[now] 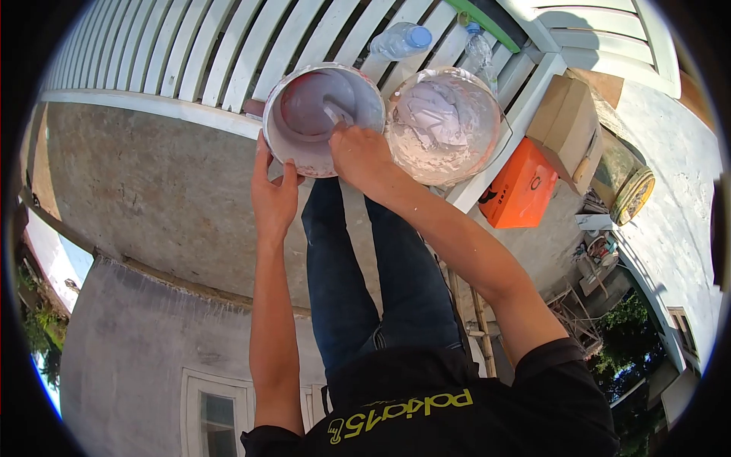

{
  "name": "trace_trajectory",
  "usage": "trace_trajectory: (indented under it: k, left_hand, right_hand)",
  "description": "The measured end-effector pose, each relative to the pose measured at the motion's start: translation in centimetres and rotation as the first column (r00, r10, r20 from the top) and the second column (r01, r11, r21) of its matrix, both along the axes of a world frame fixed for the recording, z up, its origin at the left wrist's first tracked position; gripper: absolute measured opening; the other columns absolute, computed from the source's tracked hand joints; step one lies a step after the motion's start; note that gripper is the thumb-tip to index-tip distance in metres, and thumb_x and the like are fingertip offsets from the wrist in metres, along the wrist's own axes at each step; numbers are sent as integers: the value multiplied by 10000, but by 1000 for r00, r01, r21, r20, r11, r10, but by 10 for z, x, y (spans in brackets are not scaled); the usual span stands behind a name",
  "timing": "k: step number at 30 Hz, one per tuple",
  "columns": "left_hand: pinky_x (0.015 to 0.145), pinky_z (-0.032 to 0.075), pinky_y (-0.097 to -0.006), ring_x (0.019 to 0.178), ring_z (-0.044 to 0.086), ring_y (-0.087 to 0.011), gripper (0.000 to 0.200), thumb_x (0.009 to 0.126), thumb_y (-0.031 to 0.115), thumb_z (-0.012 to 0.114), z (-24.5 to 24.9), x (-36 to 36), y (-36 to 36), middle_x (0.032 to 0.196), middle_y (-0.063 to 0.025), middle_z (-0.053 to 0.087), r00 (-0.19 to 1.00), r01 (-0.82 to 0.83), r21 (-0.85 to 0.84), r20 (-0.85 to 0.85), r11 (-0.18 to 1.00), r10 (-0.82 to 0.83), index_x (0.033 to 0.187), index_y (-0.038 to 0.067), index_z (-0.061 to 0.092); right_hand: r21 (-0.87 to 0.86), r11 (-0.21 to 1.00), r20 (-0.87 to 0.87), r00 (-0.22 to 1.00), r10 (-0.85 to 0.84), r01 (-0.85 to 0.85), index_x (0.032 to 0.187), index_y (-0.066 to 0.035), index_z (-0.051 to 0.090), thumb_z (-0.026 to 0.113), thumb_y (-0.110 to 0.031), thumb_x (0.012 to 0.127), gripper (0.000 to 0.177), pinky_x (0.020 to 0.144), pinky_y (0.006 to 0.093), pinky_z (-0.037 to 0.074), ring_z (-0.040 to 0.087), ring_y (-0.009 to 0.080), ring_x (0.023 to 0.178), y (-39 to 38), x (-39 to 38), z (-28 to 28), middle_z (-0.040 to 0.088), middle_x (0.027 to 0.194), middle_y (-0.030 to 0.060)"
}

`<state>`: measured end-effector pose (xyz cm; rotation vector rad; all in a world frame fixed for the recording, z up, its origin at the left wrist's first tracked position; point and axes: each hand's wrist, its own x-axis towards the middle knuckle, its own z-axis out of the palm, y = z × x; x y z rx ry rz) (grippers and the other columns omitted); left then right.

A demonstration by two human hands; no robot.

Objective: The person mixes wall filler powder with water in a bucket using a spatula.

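Note:
A white bucket (274, 126) with a greyish-pink mix in its bottom is tilted so that I see into it, at the edge of a white slatted bench. My left hand (275, 190) grips its lower left rim, fingers against the outer wall. My right hand (361, 158) reaches over the near rim, closed around a pale, coated stick-like tool (332, 109) whose far end is down in the mix. Its exact kind is hard to make out. Just right of it stands a second bucket (487, 126), smeared with white paste and holding a pale crumpled lump (434, 114).
Clear plastic bottles, one with a blue cap (418, 36), lie on the slatted bench (221, 46) behind the buckets. To the right are a cardboard box (563, 122), an orange box (518, 186) and a yellow-rimmed bucket (633, 196) on its side.

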<state>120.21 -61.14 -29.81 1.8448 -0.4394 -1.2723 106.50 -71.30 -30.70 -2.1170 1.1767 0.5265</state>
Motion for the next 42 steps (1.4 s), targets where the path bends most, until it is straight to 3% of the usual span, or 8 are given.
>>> trace_trajectory:
  k: [7,10,14,22,25,30,39,42]
  left_hand:
    - [874,605,-365,1121,639,-264,633,1002,101,563,10,10,-9,1427,-232,466,999,2,117,-37,993,2,1567,51,282]
    - [886,587,-394,1168,620,-282,620,1004,116,564,15,7,-11,1457,-218,457,1000,-19,174,-12,985,21,1560,45,299]
    - [914,508,-385,1148,583,-227,505,1007,185,599,11,1,1,1407,-159,513,910,-57,136,415,989,-4,1464,40,442]
    - [764,453,-309,957,551,-154,254,993,113,626,39,-30,0,1220,-67,607,775,134,-140,632,981,-16,1227,21,588]
    - [816,472,-285,962,566,-138,236,1004,104,619,52,-54,-10,1128,-66,638,848,201,-169,524,965,-85,1215,0,616]
    - [623,412,-280,680,514,-134,120,927,55,674,62,-106,-35,920,-52,656,830,460,-110,406,881,-382,1042,24,686]
    - [616,439,-317,651,504,-169,253,828,91,761,51,-207,-58,948,-71,652,880,425,-23,244,905,-407,1069,46,699]
    - [686,499,-350,836,632,-246,278,842,137,750,57,-228,-57,1030,-92,645,877,397,71,265,915,-401,1099,55,687]
  right_hand:
    - [114,881,412,785,-463,460,1036,1,690,628,-106,900,184,661,399,529,655,281,662,13,-95,41,703,863,160]
    - [41,801,234,774,-589,597,983,18,709,642,-92,861,176,749,433,539,683,371,763,-1,-165,14,698,893,217]
    - [14,720,124,713,-690,694,979,36,714,673,-138,861,214,789,429,542,698,370,848,-25,-215,-23,712,931,222]
    - [-90,736,163,739,-654,671,982,29,709,739,-168,842,243,823,443,531,675,373,906,-38,-203,-88,695,970,206]
    - [-84,727,348,704,-619,681,983,19,697,709,-122,865,185,806,453,521,657,380,880,-35,-200,-82,676,958,187]
    - [-187,776,541,722,-431,603,975,9,667,659,-51,894,101,766,444,512,641,370,845,-24,-193,-37,652,917,170]
    - [-110,773,586,669,-458,625,991,25,649,672,5,874,120,751,403,525,652,346,846,-15,-205,32,666,940,157]
    - [-81,774,580,661,-476,628,995,26,657,686,22,859,139,720,376,546,670,315,816,-8,-205,61,680,947,150]
